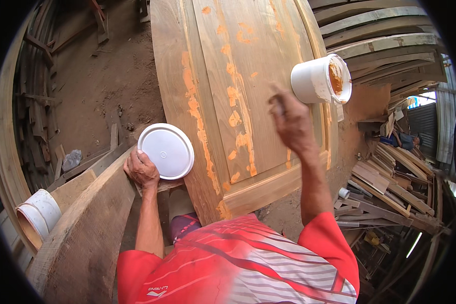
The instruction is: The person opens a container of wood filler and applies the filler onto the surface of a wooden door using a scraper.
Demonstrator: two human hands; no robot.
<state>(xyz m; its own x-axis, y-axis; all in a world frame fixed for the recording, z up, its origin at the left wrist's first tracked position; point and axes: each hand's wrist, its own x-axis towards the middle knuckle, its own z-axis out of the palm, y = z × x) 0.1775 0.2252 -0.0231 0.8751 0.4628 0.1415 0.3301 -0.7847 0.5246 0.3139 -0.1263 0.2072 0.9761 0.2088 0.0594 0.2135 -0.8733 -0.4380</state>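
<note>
A round white plastic lid is gripped at its left edge by my left hand, beside the near left part of a wooden panel door. My right hand hovers over the door's right side, its fingers smeared by motion. Just beyond it, a white bucket lies tipped toward the right, its mouth showing orange-brown paste inside and smears round the rim. Streaks of orange filler run along the door's joints and mouldings, with several separate dabs on the flat panel.
A wide curved board stands close on my left, with a white cylindrical container beyond it. Stacked planks fill the far right. Loose timber offcuts are piled lower right, and bare earth floor lies to the left.
</note>
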